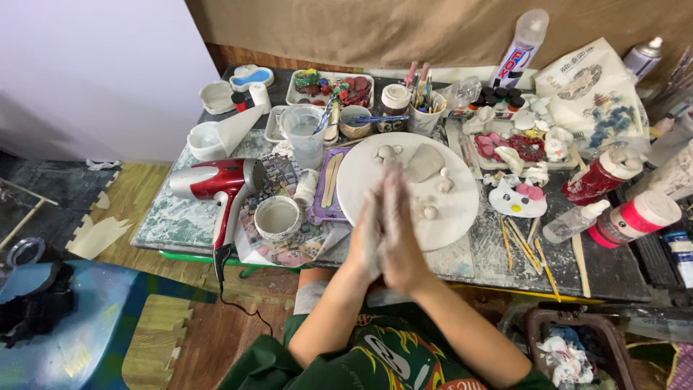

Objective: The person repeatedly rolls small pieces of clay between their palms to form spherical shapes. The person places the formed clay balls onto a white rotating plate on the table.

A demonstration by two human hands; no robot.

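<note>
Currently, the left hand (pixel 368 235) and right hand (pixel 399 231) are pressing flat, palm to palm; any clay between them is hidden. Soft, easily dented clay pieces (pixel 426 162) are lying on the round white board (pixel 462 217) just beyond the hands; lift them gently from underneath.

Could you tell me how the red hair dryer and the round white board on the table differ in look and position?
The red hair dryer is glossy red and silver; the round white board is matt white. The hair dryer lies on its side at the table's left, clear of both hands; the board lies flat in the middle, under the pressed-together left hand and right hand, carrying small clay lumps. Both rest on the smeared table.
</note>
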